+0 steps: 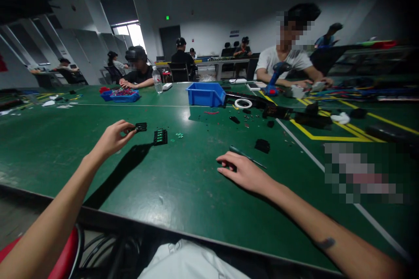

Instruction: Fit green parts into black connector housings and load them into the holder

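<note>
My left hand [115,137] is raised over the green table, its thumb and fingers pinched on a small black slotted plastic part [140,127]. To the right of it lies a similar black slotted holder [160,137] with several small green pieces in its slots. Loose green pieces [179,135] are scattered beside that holder. My right hand [244,170] rests low at the tabletop, fingers slightly bent and apart from the thumb, with nothing visible between them. Just behind its knuckles is a slim dark pen-like tool [250,158]. A small black block [262,145] sits farther right.
A blue bin [205,95] stands on the table [183,192] ahead, with a white ring [243,103] and small dark parts to its right. Farther off are a blue tray [122,97], a water bottle [157,80] and a power drill [276,78]. Several people sit around.
</note>
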`<state>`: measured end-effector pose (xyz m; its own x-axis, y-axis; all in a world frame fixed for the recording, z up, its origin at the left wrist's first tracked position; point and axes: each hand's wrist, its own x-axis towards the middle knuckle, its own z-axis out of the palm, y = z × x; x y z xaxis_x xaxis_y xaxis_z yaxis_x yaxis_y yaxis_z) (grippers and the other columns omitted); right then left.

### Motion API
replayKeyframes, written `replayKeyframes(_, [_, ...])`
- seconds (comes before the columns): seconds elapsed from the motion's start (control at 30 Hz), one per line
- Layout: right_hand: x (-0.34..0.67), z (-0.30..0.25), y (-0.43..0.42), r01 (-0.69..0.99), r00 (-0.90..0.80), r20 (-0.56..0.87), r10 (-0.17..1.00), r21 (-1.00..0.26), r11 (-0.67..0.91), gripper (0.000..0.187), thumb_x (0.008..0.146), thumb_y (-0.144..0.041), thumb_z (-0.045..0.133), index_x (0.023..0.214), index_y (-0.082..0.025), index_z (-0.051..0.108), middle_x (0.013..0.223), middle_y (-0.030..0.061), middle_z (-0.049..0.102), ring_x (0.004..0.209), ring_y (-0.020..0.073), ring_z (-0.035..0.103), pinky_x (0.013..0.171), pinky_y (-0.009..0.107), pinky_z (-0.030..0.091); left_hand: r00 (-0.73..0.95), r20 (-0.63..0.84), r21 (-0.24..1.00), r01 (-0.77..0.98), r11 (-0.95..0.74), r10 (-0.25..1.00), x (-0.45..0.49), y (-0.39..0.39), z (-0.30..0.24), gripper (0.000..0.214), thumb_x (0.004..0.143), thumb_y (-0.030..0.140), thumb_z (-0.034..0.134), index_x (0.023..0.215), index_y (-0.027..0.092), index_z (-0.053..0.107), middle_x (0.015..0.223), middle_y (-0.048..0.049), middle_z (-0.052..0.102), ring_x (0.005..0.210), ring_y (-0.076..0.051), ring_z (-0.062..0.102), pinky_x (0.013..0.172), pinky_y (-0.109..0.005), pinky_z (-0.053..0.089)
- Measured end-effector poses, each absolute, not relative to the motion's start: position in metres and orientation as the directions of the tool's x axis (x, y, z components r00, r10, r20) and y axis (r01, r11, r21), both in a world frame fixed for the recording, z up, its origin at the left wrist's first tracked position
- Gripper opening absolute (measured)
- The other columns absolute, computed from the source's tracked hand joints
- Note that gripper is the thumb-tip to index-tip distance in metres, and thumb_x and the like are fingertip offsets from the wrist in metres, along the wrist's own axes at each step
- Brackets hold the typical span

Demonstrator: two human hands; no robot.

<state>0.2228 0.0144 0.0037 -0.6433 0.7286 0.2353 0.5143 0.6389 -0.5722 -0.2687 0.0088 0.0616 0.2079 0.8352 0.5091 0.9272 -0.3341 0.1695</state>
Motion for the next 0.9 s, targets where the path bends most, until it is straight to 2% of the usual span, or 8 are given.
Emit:
replayKeyframes(0.17, [0.225, 0.003, 0.015, 0.512, -0.653, 0.218, 0.726, -0.580, 0.634, 0.027, 0.099, -0.036, 0.060, 0.119, -0.021, 0.069, 0.104, 0.0077, 0.066, 0.087, 0.0189, 0.065, 0.079, 0.034, 0.053, 0.372, 0.439, 0.236, 0.831, -0.504, 0.818, -0.224, 0.012, 0.020, 0.030, 0.101, 0.040, 0.055, 0.114, 0.018, 0.071, 0.105, -0.0094, 0.066, 0.095, -0.020, 0.064, 0.084, -0.032, 0.051])
replayKeyframes(0.27, [0.226, 0.002, 0.014, 0.503, -0.660, 0.223, 0.717, -0.579, 0.642, 0.026, 0.098, -0.035, 0.060, 0.118, -0.021, 0.069, 0.105, 0.0076, 0.066, 0.088, 0.0191, 0.064, 0.080, 0.034, 0.053, 0.445, 0.415, 0.188, 0.812, -0.553, 0.794, -0.204, 0.010, -0.006, 0.029, 0.102, 0.037, 0.054, 0.119, 0.021, 0.072, 0.101, -0.0097, 0.065, 0.093, -0.021, 0.062, 0.082, -0.033, 0.051])
replayKeyframes(0.57, [0.226, 0.003, 0.014, 0.495, -0.669, 0.237, 0.704, -0.564, 0.660, 0.024, 0.098, -0.033, 0.061, 0.115, -0.020, 0.071, 0.103, 0.0075, 0.066, 0.087, 0.0195, 0.064, 0.080, 0.034, 0.052, 0.446, 0.496, 0.035, 0.847, -0.530, 0.745, -0.203, 0.019, -0.016, 0.031, 0.104, 0.034, 0.053, 0.121, 0.021, 0.074, 0.102, -0.0107, 0.064, 0.092, -0.020, 0.058, 0.082, -0.034, 0.048])
replayKeyframes(0.9, [0.227, -0.003, 0.017, 0.485, -0.678, 0.257, 0.689, -0.548, 0.681, 0.026, 0.098, -0.036, 0.060, 0.116, -0.021, 0.071, 0.103, 0.0079, 0.066, 0.086, 0.0198, 0.064, 0.079, 0.034, 0.052, 0.403, 0.527, 0.042, 0.867, -0.497, 0.748, -0.204, 0.026, -0.020, 0.032, 0.104, 0.035, 0.050, 0.119, 0.023, 0.076, 0.100, -0.0102, 0.066, 0.089, -0.020, 0.060, 0.081, -0.034, 0.048])
